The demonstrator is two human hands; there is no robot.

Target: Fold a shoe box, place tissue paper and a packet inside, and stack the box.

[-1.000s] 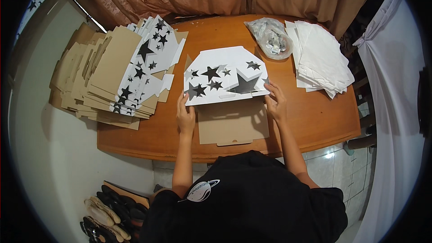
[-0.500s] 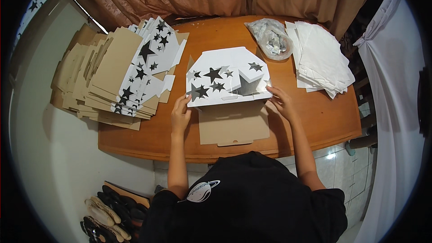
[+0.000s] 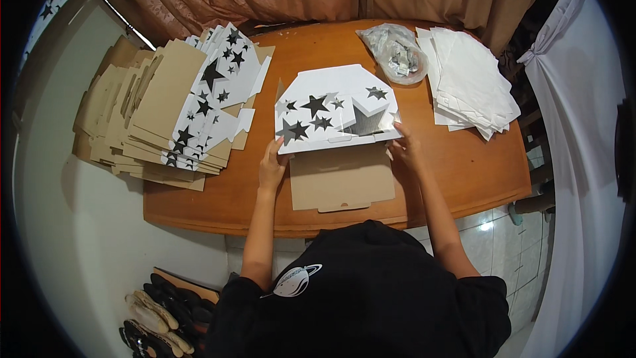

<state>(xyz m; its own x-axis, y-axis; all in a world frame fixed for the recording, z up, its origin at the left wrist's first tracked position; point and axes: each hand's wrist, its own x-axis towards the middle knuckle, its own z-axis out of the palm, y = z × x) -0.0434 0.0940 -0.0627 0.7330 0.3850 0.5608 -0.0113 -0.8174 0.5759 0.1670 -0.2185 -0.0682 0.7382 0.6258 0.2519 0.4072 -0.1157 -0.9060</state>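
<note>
A white cardboard box (image 3: 337, 118) printed with black and grey stars lies in front of me, partly folded, its far edge cut at the corners. Toward me extends its plain brown flap (image 3: 341, 182), which has a small tab on the near edge. My left hand (image 3: 272, 164) grips the near left corner of the star-printed panel, fingertips at the edge. At the near right corner, my right hand (image 3: 406, 146) holds the panel between thumb and fingers. The undersides of both grips are partly hidden.
On the left, flat brown and star-printed cardboard blanks (image 3: 165, 93) form a stack. A clear plastic bag (image 3: 401, 59) of small silvery pieces lies at the back, beside a pile of white sheets (image 3: 472, 79). All rest on a wooden table (image 3: 464, 172); shoes (image 3: 159, 315) stand below left.
The near right side of the star panel is tilted up slightly, and my right hand has curled further under its corner. My left hand has shifted a little to the right.
</note>
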